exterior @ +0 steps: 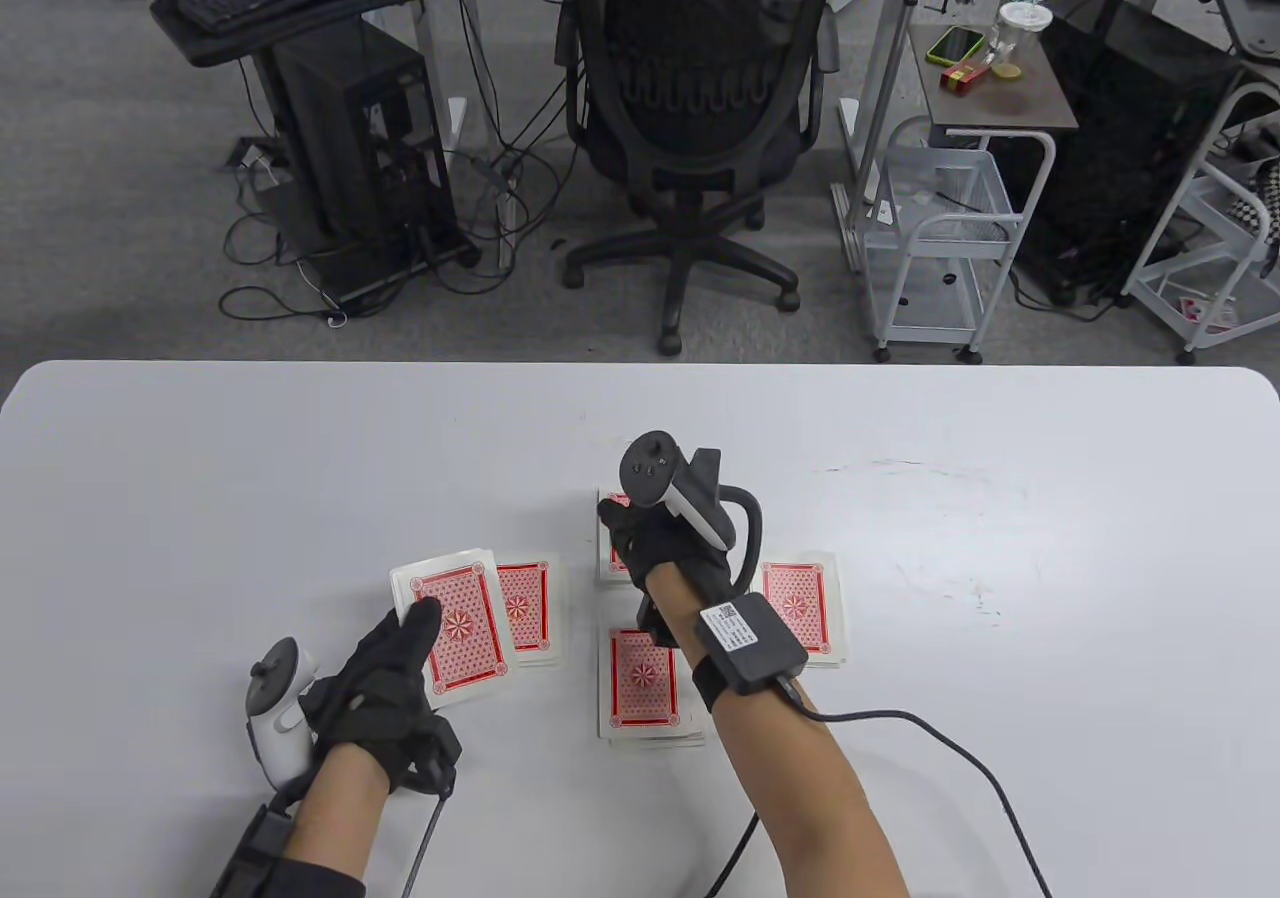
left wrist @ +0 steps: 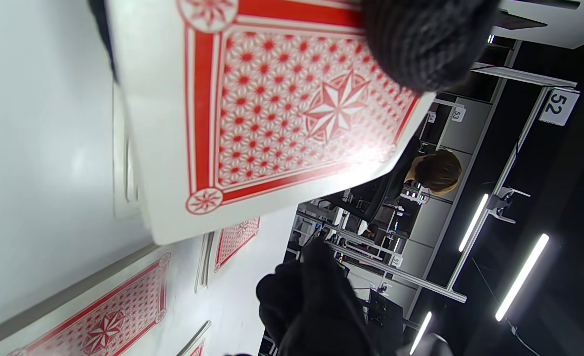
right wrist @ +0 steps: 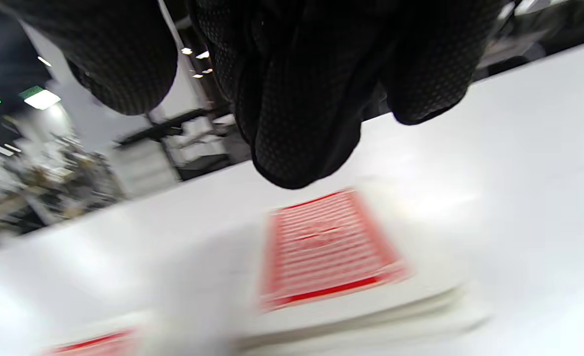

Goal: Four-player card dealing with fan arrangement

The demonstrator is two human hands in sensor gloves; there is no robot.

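Note:
My left hand holds the red-backed deck just above the table, with the thumb on the top card. The left wrist view shows the deck close up under the thumb. Four red-backed piles lie on the white table: a left pile, a far pile, a near pile and a right pile. My right hand is over the far pile. In the blurred right wrist view its fingers hang just above that pile and hold nothing I can see.
The right wrist's cable trails over the table towards the front right. An office chair and a white cart stand on the floor beyond the far table edge.

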